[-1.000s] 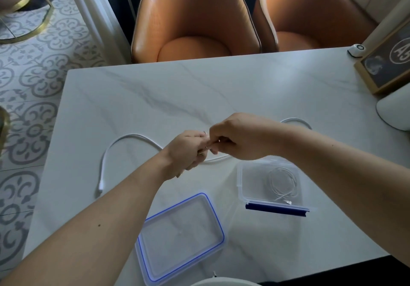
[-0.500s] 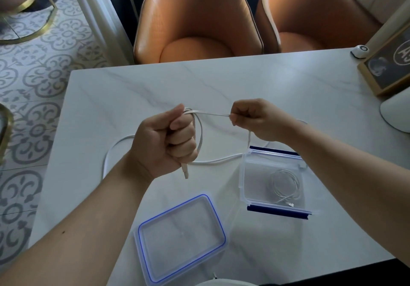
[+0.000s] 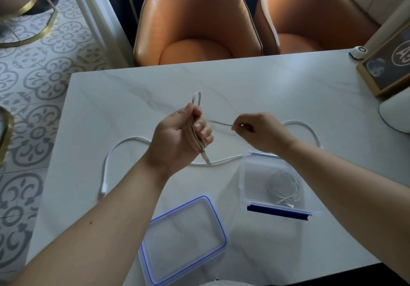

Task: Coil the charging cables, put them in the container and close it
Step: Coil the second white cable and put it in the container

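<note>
My left hand (image 3: 180,134) is fisted around a folded bundle of the beige cable (image 3: 196,130): one loop sticks out the top of the fist, the plug end hangs out below. Fist acts as the spool so the folds don't spring apart. My right hand (image 3: 257,130) pinches the free run of that cable between thumb and fingertips and holds it taut toward the left fist, other fingers curled. Tension keeps the next wrap flat.

The white cable (image 3: 221,162) lies loose in an S across the middle of the worktop (image 3: 266,90), one end near the left edge, the other curving behind my right wrist. Not coiled yet.

The container (image 3: 244,174) sits open toward the near right side, under my right forearm, with a thin coiled cable (image 3: 285,185) already inside. The lid (image 3: 221,230) lies flat at the near edge, left of the container, clear of my work area.

Versus half a second ago: left fist has rotated upright and the loop now stands above it instead of bending over the side; the right hand has dropped lower and closer, so the taut span is shorter. Container, lid and white cable unchanged.
</note>
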